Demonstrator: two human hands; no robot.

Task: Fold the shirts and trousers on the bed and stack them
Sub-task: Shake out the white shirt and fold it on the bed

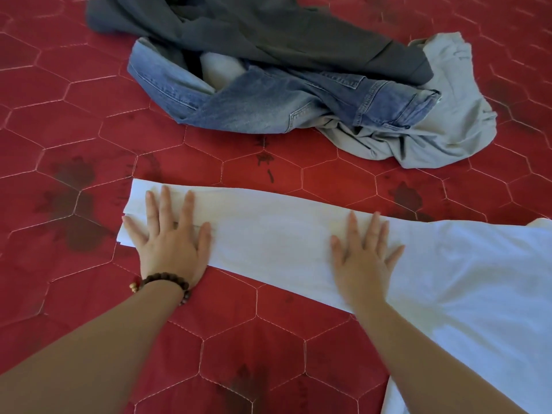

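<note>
A white shirt [274, 234] lies across the red quilted bed [89, 115], folded into a long narrow strip on the left and spreading wider toward the lower right. My left hand [170, 237], with a bead bracelet at the wrist, rests flat with spread fingers on the strip's left end. My right hand [363, 255] lies flat on the strip near its middle. Behind, blue jeans [268, 106] lie crumpled in a heap, under a dark grey garment [268, 31] and beside a pale grey shirt [442, 135].
The bedspread is red with hexagon stitching and dark flower prints. Open bedspread shows to the left of the heap, between the heap and the white shirt, and in front of my arms.
</note>
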